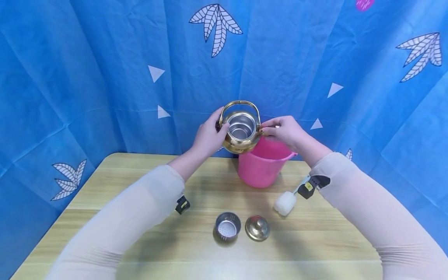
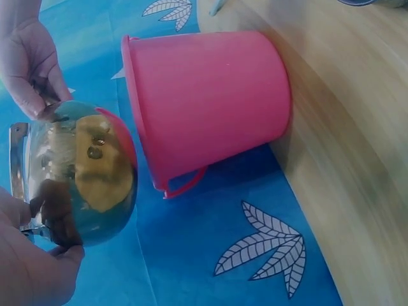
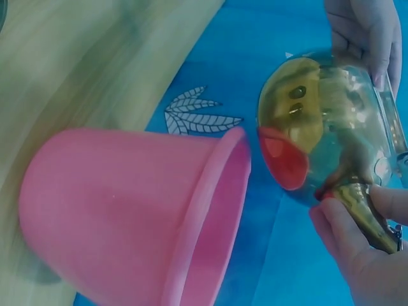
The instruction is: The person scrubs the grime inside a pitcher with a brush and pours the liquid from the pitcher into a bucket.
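A shiny golden teapot (image 1: 239,134) is held up without its lid, tilted so that its silvery inside faces the head camera, and its handle stands raised. My left hand (image 1: 210,134) grips the left side of the body, the thumb near the rim. On the other side my right hand (image 1: 285,131) pinches the spout (image 3: 364,217) between thumb and fingers. The pot's polished underside (image 2: 95,166) shows in the left wrist view. Behind and just below the pot, a pink bucket (image 1: 260,169) stands on the table, partly hidden by it.
On the wooden table (image 1: 168,249), a metal strainer basket (image 1: 228,226) and a golden lid (image 1: 257,228) lie side by side near the front. A white sponge brush (image 1: 285,203) lies to their right, its handle partly under the right forearm. A blue curtain (image 1: 122,58) hangs behind.
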Demonstrator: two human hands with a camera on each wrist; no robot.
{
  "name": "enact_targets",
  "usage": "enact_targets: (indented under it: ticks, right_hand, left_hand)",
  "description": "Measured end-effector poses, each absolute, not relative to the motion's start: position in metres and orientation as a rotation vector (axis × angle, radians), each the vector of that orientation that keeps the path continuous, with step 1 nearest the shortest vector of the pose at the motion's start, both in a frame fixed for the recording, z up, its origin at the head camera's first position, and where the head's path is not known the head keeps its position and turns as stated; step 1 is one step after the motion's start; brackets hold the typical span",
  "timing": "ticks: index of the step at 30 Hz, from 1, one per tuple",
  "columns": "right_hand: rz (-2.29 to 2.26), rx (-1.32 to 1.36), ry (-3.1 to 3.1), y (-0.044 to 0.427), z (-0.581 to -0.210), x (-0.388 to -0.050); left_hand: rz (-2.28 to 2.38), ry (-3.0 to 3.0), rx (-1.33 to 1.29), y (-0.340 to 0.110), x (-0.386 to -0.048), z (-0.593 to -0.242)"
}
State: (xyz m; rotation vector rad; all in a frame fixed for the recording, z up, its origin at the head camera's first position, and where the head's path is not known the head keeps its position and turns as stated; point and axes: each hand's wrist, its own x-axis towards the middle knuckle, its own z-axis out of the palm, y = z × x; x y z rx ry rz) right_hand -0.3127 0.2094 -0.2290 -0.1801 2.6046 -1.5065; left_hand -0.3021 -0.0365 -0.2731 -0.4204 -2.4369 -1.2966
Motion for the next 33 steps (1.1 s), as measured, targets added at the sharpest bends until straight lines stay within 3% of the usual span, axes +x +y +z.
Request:
enact_targets:
  ticks: [33]
  right_hand:
    - [-1.525, -0.304, 3.099, 0.233, -0.253, -0.319]
  left_hand:
    - [-1.166, -2.383, -0.441, 0.005, -0.327, -0.279]
